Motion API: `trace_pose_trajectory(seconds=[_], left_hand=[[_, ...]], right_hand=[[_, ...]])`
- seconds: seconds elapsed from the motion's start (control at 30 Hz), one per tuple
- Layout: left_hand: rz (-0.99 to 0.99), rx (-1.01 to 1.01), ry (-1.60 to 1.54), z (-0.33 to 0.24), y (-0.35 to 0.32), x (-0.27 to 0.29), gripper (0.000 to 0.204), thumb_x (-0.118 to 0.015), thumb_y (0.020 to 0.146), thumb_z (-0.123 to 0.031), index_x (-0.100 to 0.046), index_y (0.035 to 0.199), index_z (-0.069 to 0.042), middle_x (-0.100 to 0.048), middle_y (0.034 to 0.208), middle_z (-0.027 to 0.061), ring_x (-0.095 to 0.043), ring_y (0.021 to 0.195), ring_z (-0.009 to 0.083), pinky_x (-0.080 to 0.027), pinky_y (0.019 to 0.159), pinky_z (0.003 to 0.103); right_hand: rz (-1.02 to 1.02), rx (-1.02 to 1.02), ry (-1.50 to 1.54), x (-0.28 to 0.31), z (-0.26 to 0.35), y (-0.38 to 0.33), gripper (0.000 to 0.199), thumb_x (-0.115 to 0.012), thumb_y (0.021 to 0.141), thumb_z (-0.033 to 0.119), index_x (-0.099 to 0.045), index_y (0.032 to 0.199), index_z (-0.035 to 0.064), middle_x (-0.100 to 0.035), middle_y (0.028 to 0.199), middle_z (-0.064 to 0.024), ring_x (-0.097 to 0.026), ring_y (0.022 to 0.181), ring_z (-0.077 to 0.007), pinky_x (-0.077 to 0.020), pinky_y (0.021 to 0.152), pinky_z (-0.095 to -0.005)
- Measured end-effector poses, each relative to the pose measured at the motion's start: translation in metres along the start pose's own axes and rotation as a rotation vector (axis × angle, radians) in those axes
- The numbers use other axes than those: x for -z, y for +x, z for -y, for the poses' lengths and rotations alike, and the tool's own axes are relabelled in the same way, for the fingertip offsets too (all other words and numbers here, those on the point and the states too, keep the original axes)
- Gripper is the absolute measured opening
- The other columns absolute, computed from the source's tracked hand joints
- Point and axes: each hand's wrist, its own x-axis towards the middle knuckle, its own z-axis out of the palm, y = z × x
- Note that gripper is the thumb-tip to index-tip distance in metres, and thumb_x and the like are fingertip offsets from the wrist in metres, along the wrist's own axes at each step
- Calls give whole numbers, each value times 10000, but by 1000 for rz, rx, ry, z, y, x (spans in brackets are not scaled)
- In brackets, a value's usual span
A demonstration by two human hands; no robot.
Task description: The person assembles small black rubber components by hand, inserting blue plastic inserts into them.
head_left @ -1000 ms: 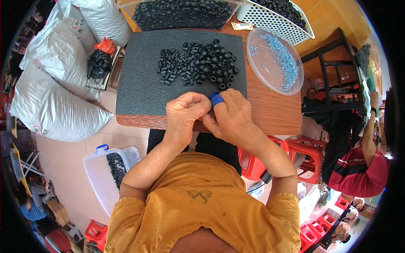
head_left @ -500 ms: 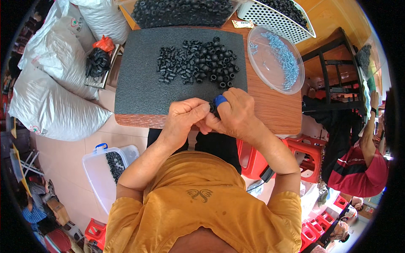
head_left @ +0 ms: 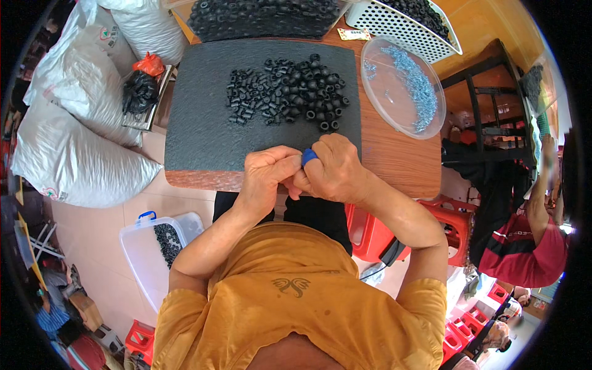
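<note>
My left hand is closed in a pinch at the near edge of a dark foam mat. Against it presses my right hand, also closed, with a blue band around one finger. The fingertips meet, and whatever they grip is hidden behind them. Beyond the hands, on the mat, lie several small black tubular pieces and, to their right, a heap of larger round black pieces with open ends.
A round clear lid with small blue-silver pieces lies on the wooden table. Behind stand a clear bin and a white perforated basket of black parts. White sacks and an open plastic box are at left, red stools at right.
My right hand has shifted left, closer against my left hand. A bit of something black that showed between the fingers is now covered.
</note>
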Motion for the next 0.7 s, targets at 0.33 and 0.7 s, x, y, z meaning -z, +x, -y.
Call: trace_pose_trajectory(seconds=[0.33, 0.7], left_hand=[[-96, -181, 121, -2, -3, -2, 259, -495, 918, -202, -588, 987, 29, -623, 759, 64, -552, 598, 86, -463, 548, 206], [-254, -406, 214, 0, 9, 23, 168, -523, 896, -117, -586, 980, 14, -611, 752, 62, -534, 590, 77, -445, 528, 194]], right_hand=[[-90, -44, -178, 33, -32, 14, 356, -721, 647, 165, -383, 584, 76, -381, 565, -91, -413, 463, -223, -308, 386, -336], [-23, -783, -719, 120, -251, 47, 520, -582, 732, 466, -629, 673, -48, -597, 671, -251, -606, 641, -389, -476, 601, -452]])
